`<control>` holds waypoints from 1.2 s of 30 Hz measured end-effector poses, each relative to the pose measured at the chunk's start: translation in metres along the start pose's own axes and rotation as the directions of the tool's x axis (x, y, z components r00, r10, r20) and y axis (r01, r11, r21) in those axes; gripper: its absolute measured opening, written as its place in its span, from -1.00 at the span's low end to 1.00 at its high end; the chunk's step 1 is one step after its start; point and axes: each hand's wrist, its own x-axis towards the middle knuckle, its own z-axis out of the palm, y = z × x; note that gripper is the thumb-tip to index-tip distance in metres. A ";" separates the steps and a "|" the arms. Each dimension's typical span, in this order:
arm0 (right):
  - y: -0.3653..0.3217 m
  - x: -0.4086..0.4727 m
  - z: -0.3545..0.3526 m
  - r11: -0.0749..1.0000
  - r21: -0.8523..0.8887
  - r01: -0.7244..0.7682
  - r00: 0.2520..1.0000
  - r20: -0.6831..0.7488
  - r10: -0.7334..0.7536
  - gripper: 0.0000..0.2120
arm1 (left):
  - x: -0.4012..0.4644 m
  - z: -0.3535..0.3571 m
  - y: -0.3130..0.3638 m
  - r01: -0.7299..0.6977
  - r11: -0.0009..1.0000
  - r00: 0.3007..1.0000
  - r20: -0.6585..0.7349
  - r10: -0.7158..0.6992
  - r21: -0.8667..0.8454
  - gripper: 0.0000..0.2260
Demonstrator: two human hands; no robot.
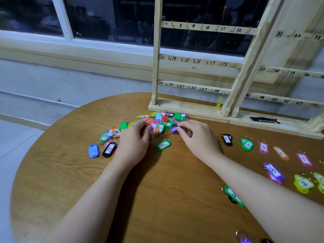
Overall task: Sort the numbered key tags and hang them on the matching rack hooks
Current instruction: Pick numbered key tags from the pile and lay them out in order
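A heap of coloured numbered key tags [158, 121] lies on the round wooden table [157, 199], just in front of the wooden rack [194, 59] with numbered hooks. My left hand [134, 142] rests at the heap's near edge, fingers curled among the tags; whether it holds one is hidden. My right hand [196, 135] pinches a purple tag [174, 128] at the heap's right side. A green tag 16 [163, 145] lies between my hands. To the right, sorted tags lie in rows: black 1 [226, 139], green 2 [247, 144], pink 3 [263, 147].
A second rack section [289, 72] stands at the right with hooks 31 upward. A yellow tag [219, 103] hangs by hook 24. A black packet [264, 120] lies on the rack base. Black tag 31 [109, 149] and a blue tag [93, 150] sit left of the heap.
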 end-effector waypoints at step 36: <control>0.004 0.003 0.003 0.996 -0.028 -0.090 0.987 0.130 0.092 -0.92 | -0.003 -0.003 0.006 -0.145 0.988 0.989 -0.033 0.147 0.058 -0.95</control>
